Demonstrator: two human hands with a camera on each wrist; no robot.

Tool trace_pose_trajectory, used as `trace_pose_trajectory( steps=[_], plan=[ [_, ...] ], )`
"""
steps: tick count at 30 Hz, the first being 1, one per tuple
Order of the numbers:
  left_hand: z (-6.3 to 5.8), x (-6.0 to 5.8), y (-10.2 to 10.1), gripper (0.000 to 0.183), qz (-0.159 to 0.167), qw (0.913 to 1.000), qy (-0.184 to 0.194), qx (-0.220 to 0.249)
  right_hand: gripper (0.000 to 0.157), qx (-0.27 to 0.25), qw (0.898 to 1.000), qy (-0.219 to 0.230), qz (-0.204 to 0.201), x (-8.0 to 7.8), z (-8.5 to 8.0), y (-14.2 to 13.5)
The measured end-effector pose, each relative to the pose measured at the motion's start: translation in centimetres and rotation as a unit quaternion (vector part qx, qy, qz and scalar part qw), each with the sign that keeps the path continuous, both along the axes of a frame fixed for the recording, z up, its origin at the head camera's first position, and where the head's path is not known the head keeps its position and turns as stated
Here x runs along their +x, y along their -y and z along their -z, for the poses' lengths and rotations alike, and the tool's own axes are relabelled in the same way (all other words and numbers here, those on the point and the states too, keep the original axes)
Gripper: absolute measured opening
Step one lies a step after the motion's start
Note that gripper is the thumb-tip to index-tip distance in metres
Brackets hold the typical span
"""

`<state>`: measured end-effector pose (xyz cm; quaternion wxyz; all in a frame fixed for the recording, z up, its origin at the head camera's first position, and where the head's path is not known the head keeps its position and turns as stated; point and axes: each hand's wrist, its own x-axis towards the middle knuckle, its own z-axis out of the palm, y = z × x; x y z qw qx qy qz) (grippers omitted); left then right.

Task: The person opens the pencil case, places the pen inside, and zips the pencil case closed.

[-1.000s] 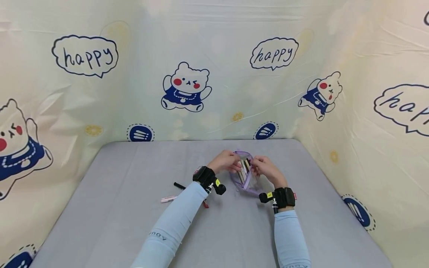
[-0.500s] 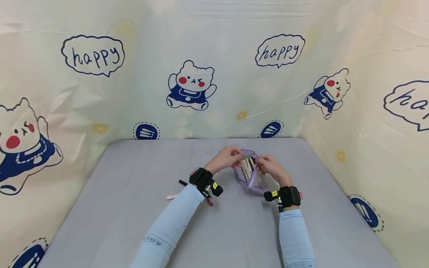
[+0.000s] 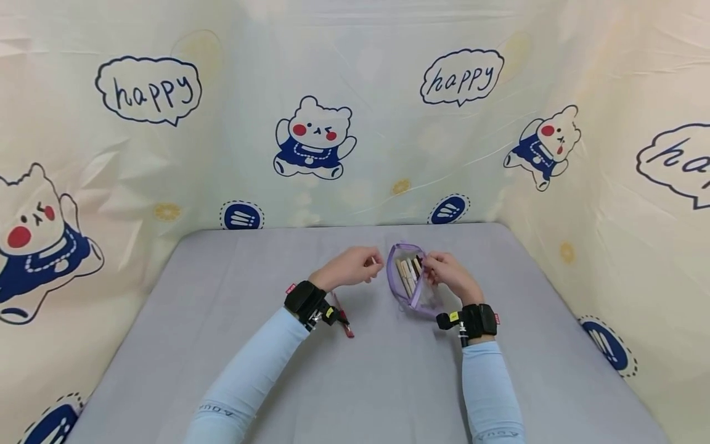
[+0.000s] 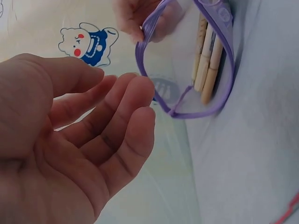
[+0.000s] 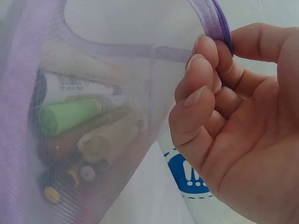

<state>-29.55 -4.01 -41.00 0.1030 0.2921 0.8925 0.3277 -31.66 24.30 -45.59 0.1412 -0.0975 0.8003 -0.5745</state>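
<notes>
A purple-edged see-through mesh pencil case (image 3: pixel 390 280) stands unzipped on the grey table, with several pens (image 4: pixel 205 70) inside. Through the mesh in the right wrist view, a green-capped pen (image 5: pixel 70 115) and other pens show blurred. My right hand (image 3: pixel 450 276) pinches the zipper edge (image 5: pixel 217 23) of the case between thumb and fingers. My left hand (image 3: pixel 352 266) hovers just left of the case's mouth, apart from it. Its fingers (image 4: pixel 135 130) are loosely bent, with nothing between them in the left wrist view. Below that hand lies a red pen (image 3: pixel 342 316), partly hidden by the wrist camera.
The grey cloth-covered table (image 3: pixel 399 382) reaches a patterned curtain (image 3: pixel 383 142) at the back and sides. Both wrists carry black camera straps (image 3: pixel 480 320). My left forearm (image 3: pixel 252 370) covers part of the table's left half.
My left hand has drawn back leftwards from the case's mouth. The right hand keeps its pinch on the edge. A black pen and a pink-white item are now hidden behind the left arm.
</notes>
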Motion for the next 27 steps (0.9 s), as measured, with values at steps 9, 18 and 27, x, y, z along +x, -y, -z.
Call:
trace_pose_trajectory(
  steps=[9,18,27],
  plan=[
    [0.3,1.5,3.5,0.016,-0.023,0.9991,0.004,-0.036,0.024,-0.003,1.0,0.001,0.0,0.0,0.2,0.1],
    [2.0,2.8,6.5,0.022,-0.04,0.9962,-0.014,-0.077,0.024,-0.006,1.0,0.0,0.0,-0.1,0.7,0.1],
    [4.1,4.0,8.0,0.022,-0.059,0.9915,0.029,-0.112,0.024,-0.002,1.0,-0.002,0.003,-0.1,0.6,0.1]
  ],
)
